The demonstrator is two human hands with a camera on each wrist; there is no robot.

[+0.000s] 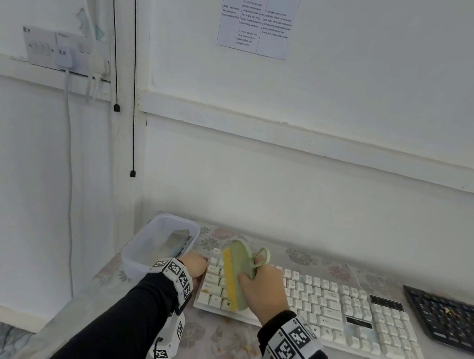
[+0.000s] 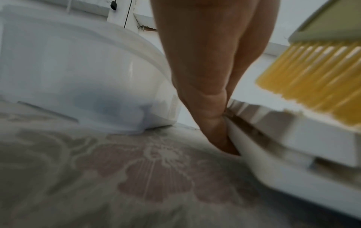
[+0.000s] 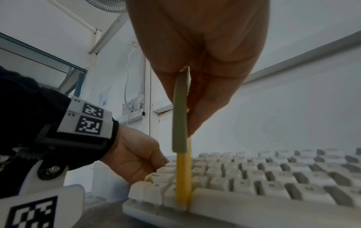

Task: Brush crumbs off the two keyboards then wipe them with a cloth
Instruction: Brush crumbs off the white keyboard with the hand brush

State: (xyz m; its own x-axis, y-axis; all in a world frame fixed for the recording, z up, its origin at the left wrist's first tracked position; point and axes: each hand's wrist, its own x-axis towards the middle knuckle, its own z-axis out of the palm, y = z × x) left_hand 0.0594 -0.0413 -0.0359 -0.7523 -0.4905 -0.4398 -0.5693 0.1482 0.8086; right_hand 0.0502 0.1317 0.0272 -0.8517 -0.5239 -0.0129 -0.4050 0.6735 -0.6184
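**Brush** (image 1: 239, 277): olive-green back, yellow bristles, loop at the far end. Gripped in the right hand (image 1: 265, 292), fingers curled over the back and one finger through the loop, probably to keep it from slipping. It stands on edge across the left end of the white keyboard, bristles down among the keys. The right wrist view shows the yellow bristles (image 3: 183, 177) running down into a gap between key columns, which is where crumbs would lodge.

**White keyboard** (image 1: 333, 310): lies flat on the worktop, long side toward the person, between the tub and the black keyboard. It is the one being brushed at present.

**Left hand** (image 1: 193, 266): set against the left end of the white keyboard. The left wrist view shows the fingers (image 2: 210, 108) pointing down, tips on the cloth and pressed against the keyboard's side wall. The hand is flat-fingered, not wrapped round anything. Judged purpose: a stop, so the keyboard does not slide leftward under the brush strokes.

**Black keyboard** (image 1: 457, 322): at the right, just beside the white one and angled away. Pale crumbs show on its keys, so it appears not yet brushed.

**Plastic tub** (image 1: 134, 253): translucent, at the left corner of the worktop beside the left hand. It holds a grey-blue folded thing (image 1: 177, 243), probably the cloth kept ready for the wiping step.

**Worktop** (image 1: 230, 352): covered with a floral cloth, with scattered yellowish crumbs in front of the white keyboard.

**Progress, judged:** early, with brushing under way on the first keyboard and no wiping begun.
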